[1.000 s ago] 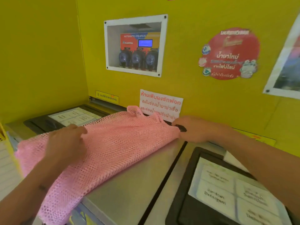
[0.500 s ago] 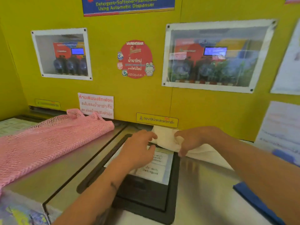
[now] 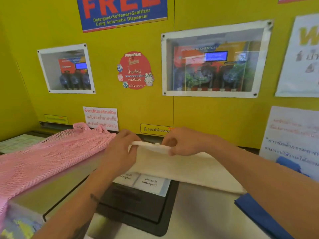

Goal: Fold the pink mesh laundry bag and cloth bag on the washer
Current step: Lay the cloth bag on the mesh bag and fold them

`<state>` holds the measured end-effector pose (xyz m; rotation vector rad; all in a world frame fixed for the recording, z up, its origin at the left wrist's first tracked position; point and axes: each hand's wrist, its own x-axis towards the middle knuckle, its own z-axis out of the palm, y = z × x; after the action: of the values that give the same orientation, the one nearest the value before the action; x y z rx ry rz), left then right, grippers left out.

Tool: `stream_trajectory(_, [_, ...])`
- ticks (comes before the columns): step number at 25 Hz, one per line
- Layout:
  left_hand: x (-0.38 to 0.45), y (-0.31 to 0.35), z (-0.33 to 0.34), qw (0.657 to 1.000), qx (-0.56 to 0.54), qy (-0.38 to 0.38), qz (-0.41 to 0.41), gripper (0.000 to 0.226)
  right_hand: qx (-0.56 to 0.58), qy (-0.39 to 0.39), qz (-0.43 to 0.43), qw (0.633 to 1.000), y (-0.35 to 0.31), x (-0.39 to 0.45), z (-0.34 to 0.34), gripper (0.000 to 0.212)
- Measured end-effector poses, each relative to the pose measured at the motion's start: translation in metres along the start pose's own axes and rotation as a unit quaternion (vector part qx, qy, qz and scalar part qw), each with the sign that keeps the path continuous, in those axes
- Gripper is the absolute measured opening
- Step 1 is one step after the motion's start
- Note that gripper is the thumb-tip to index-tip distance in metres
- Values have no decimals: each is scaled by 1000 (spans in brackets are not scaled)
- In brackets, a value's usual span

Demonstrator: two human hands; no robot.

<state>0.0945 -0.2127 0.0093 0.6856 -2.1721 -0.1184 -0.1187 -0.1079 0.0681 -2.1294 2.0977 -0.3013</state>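
The pink mesh laundry bag [image 3: 44, 159] lies spread over the left washer's top, its near end hanging over the front edge. A white cloth bag [image 3: 181, 168] lies on the right washer [image 3: 198, 209], partly covering the black detergent lid [image 3: 138, 202]. My left hand [image 3: 119, 152] and my right hand [image 3: 186, 142] both pinch the cloth bag's top edge, lifted a little off the washer near the yellow wall. Neither hand touches the pink bag.
A yellow wall [image 3: 138, 107] with two windowed dispenser boxes and stickers rises right behind the washers. A blue cloth [image 3: 259, 216] lies at the right front of the washer top. Paper notices [image 3: 291, 140] hang at the right.
Both hands left the pink mesh bag and moved right to the white cloth bag. They now hold its top edge stretched between them and raised; my view has shifted right.
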Motion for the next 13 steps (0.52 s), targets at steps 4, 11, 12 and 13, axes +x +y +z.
stream_trajectory(4, [-12,-23,-58,995,43,83,-40,11,-71,-98,30,992,1,13,18,68])
stream_trajectory(11, [-26,-62,-84,987,102,17,-124,12,-130,85,11,988,-19,66,22,24])
stream_trajectory(12, [-16,-61,-90,986,102,55,-122,12,-115,153,18,981,-24,72,8,24])
stream_trajectory(13, [-4,-58,-99,984,101,105,-98,13,-90,227,22,970,-30,76,-9,26])
